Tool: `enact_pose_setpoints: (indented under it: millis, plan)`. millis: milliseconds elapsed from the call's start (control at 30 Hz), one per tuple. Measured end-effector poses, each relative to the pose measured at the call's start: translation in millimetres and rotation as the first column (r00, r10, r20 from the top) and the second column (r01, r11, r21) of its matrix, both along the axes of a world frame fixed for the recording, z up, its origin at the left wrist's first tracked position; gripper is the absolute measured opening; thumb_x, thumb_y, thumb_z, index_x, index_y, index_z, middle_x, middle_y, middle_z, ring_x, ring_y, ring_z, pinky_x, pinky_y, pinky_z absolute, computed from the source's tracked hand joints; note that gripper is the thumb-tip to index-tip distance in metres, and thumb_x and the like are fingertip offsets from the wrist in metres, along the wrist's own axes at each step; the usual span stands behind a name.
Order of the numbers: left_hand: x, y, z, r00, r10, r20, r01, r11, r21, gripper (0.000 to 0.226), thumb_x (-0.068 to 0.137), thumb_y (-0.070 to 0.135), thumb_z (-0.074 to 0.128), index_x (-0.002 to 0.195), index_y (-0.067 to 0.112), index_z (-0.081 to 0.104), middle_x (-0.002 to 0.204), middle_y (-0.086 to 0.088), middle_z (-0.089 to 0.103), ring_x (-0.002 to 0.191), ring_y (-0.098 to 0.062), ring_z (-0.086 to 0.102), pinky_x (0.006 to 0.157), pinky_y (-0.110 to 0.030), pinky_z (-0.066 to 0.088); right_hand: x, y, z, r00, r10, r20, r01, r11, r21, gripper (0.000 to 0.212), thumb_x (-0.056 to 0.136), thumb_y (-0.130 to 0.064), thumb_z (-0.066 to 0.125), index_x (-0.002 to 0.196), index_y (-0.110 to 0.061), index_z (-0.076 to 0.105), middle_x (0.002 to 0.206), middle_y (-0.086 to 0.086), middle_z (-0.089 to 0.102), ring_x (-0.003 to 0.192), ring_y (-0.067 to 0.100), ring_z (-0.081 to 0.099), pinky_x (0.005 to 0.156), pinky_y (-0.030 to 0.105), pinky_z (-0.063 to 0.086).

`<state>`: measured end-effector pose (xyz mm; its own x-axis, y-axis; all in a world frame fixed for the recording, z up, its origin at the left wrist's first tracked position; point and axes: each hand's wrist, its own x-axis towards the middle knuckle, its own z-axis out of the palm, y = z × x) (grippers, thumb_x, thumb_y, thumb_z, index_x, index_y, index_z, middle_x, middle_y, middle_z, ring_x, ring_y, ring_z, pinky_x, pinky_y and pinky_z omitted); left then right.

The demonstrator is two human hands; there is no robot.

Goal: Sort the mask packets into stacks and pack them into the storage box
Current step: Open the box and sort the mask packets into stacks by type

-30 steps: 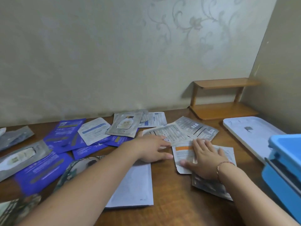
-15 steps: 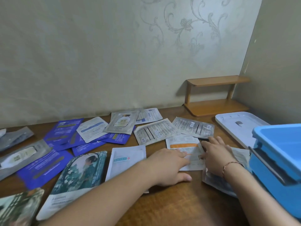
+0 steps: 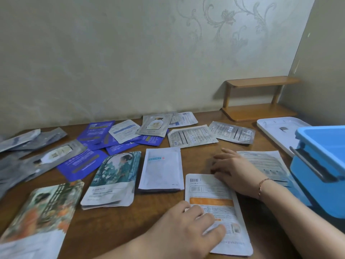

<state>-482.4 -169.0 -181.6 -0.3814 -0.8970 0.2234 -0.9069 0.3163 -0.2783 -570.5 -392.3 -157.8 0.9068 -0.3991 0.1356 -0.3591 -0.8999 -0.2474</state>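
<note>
Now the orange-banded packet (image 3: 214, 206) lies close to the person, just left of the blue storage box (image 3: 321, 165), where half a second ago it sat farther back beside the grey printed packets (image 3: 192, 135). It has been drawn toward the table's near edge, which I take as the start of a new stack. The left hand (image 3: 188, 227) lies flat on its near end, fingers slightly spread and pressing down. The right hand (image 3: 237, 171) rests over its far corner, fingers loosely together; whether they pinch the edge I cannot tell. Another pale packet (image 3: 265, 163) lies between that hand and the box. Left of the box, blue, silver and illustrated packets remain scattered, so sorting looks barely begun. The box appears open, its white lid (image 3: 276, 131) behind it.
</note>
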Motion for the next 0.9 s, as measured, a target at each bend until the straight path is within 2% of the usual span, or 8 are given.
enact_pose_setpoints:
  millis: [100,267,433,500,633,700,767,900]
  plan:
    - [-6.8,3.9,1.3,0.999,-0.022,0.043,0.024,0.999,-0.045,0.018,0.101,0.034,0.045,0.103,0.029,0.063,0.082,0.006,0.059,0.068,-0.013,0.052,0.067,-0.027,0.050,1.4,18.7,4.5,0.998,-0.045,-0.050,0.043,0.998,-0.044,0.021,0.090,-0.047,0.055,0.101,-0.033,0.068,0.112,-0.013,0.058,0.109,0.009,0.044,0.088,0.023,0.040]
    - [-12.1,12.1,5.8,0.989,-0.041,0.141,0.064,0.985,-0.163,0.018,0.098,0.016,0.046,0.087,0.025,0.057,0.073,0.005,0.044,0.061,-0.015,0.041,0.068,-0.029,0.048,1.1,35.4,20.0,0.968,-0.106,-0.227,0.136,0.983,0.120,0.022,0.086,-0.047,0.062,0.083,-0.030,0.050,0.089,-0.012,0.054,0.079,0.006,0.052,0.064,0.020,0.041]
    - [0.2,23.8,4.9,0.993,-0.095,0.069,0.101,0.991,-0.083,0.022,0.103,0.027,0.040,0.111,0.033,0.060,0.101,0.009,0.062,0.083,-0.013,0.058,0.090,-0.037,0.050,-27.6,20.8,31.4,0.938,-0.074,-0.339,0.235,0.853,0.466,0.018,0.085,-0.038,0.069,0.097,-0.025,0.068,0.088,-0.004,0.072,0.077,0.012,0.071,0.071,0.031,0.060]
    - [10.7,24.7,2.0,0.999,-0.052,-0.009,0.051,0.998,-0.034,0.023,0.099,0.038,0.043,0.115,0.035,0.059,0.115,0.009,0.063,0.099,-0.014,0.058,0.097,-0.040,0.047,-39.1,17.5,28.7,0.957,-0.069,-0.281,0.242,0.721,0.649,0.020,0.087,-0.031,0.069,0.100,-0.015,0.070,0.092,0.004,0.075,0.084,0.018,0.073,0.081,0.043,0.058]
    - [34.6,30.1,9.7,0.939,0.037,-0.341,-0.055,0.998,-0.043,0.033,0.094,0.041,0.056,0.124,0.030,0.061,0.134,0.009,0.056,0.126,-0.008,0.049,0.107,-0.032,0.039,-61.7,15.0,23.3,0.952,-0.299,-0.073,0.136,0.198,0.971,0.029,0.086,-0.006,0.060,0.113,0.003,0.054,0.105,0.027,0.069,0.097,0.043,0.067,0.092,0.060,0.048]
    - [32.8,33.0,18.0,0.734,0.039,-0.678,-0.114,0.991,-0.066,0.030,0.091,0.033,0.065,0.119,0.024,0.067,0.130,0.009,0.060,0.124,-0.006,0.053,0.103,-0.022,0.041,-70.2,13.2,22.1,0.913,-0.407,-0.009,0.014,0.010,1.000,0.040,0.083,-0.006,0.058,0.121,0.001,0.052,0.109,0.030,0.066,0.095,0.045,0.067,0.085,0.059,0.053]
    - [20.5,28.9,25.9,0.362,-0.004,-0.932,-0.232,0.968,-0.094,0.020,0.084,0.030,0.069,0.102,0.023,0.073,0.108,0.004,0.070,0.105,-0.014,0.065,0.092,-0.022,0.048,-71.4,14.7,24.4,0.845,-0.530,0.066,-0.130,-0.084,0.988,0.043,0.081,-0.007,0.056,0.123,0.001,0.053,0.107,0.028,0.068,0.085,0.039,0.071,0.067,0.048,0.060]
    - [-5.8,-2.1,43.7,-0.529,0.037,-0.848,-0.271,0.939,0.210,0.038,0.066,0.044,0.079,0.080,0.009,0.075,0.075,-0.013,0.068,0.072,-0.025,0.065,0.064,-0.033,0.053,-54.3,36.9,28.7,0.692,-0.708,0.141,-0.368,-0.178,0.913,0.027,0.093,-0.002,0.045,0.117,-0.002,0.058,0.107,0.021,0.071,0.087,0.032,0.072,0.059,0.042,0.061]
